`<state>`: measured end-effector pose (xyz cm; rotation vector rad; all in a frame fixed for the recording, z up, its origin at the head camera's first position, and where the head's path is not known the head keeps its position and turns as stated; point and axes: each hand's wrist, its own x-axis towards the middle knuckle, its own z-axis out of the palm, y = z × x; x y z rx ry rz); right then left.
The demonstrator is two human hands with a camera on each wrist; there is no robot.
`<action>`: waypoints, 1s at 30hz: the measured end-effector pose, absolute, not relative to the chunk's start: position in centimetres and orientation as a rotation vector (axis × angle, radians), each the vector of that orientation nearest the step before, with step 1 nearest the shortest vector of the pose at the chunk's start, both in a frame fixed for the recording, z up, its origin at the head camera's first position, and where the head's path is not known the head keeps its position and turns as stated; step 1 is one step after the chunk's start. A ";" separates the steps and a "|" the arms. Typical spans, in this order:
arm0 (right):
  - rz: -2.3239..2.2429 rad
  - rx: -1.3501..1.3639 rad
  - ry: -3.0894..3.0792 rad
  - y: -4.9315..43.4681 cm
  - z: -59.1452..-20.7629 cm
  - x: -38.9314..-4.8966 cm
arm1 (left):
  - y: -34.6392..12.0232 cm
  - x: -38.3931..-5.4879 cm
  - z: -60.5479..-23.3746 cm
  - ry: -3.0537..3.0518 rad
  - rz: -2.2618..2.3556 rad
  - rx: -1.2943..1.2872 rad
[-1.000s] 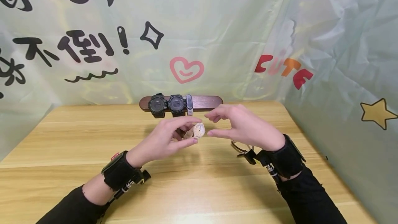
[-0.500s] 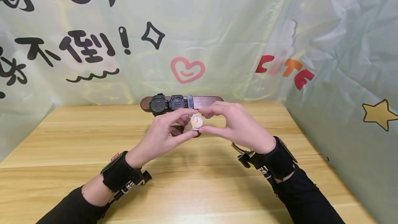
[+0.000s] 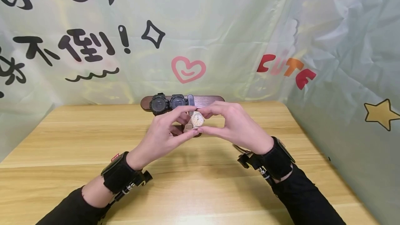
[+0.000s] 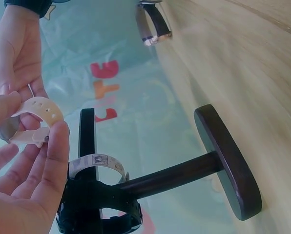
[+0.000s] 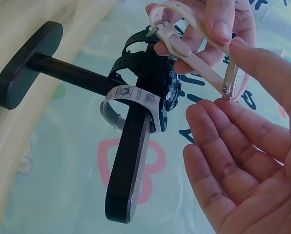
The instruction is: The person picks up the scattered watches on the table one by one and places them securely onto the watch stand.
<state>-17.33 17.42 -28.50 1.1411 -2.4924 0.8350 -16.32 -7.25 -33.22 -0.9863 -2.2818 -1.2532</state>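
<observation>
A small wristwatch with a pale round dial and a pale pink strap is held up before the wooden watch stand. My left hand grips it from the left, thumb and fingers about the case edge and strap. My right hand pinches the case from the right between thumb and fingertips. In the right wrist view the strap curves away from the case, with holes along one part and a metal buckle on the other. The dial faces the head camera.
The dark T-shaped watch stand bears two black watches and a slim band with a light strap. A dark-strapped watch stands on the wooden table at the right. Printed cloth hangs behind.
My right hand has come in from the right and taken hold of the watch case. The watch has risen slightly toward the stand, its dial turned more to the head camera.
</observation>
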 end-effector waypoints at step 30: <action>0.816 1.157 -2.404 17.2 -29.0 -17.5 | -7.3 -16.5 -33.6 -2.308 -1.242 -0.970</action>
